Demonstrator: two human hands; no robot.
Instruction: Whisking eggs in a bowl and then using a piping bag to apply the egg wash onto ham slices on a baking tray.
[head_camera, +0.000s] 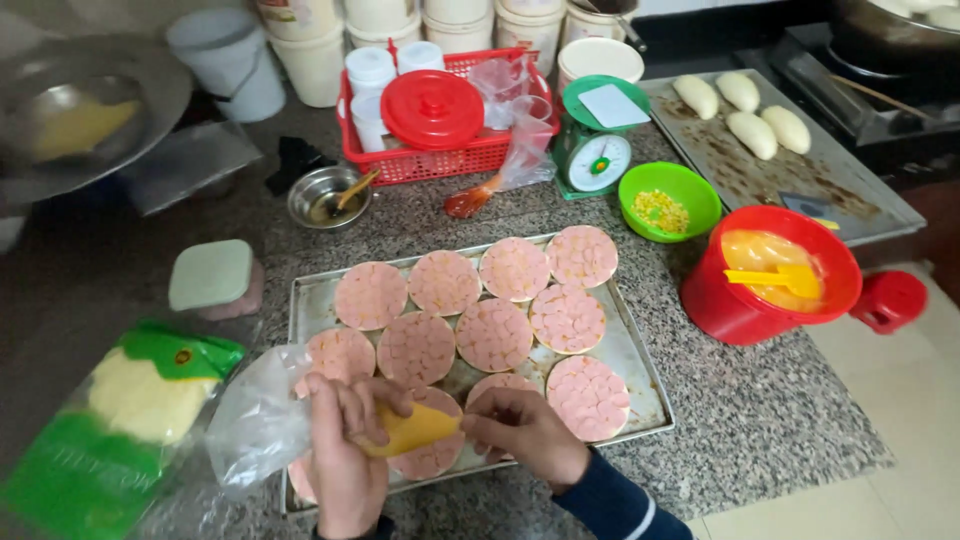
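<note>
over the metal tray (640, 385), yellow piping bag (418, 428) in left hand (345, 450)'s closed grip, right hand (525, 428) pinching its tip

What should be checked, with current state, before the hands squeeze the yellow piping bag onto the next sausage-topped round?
1. Left hand grips the yellow piping bag: ok.
2. Right hand pinches the bag's tip: ok.
3. Tip sits over a round on the metal tray: ok.
4. Tip opening cut: cannot tell.
5. Sausage-topped rounds lie flat, sausage slices in place: ok.
6. Clear plastic bag overlaps the tray's left edge: not ok.
</note>
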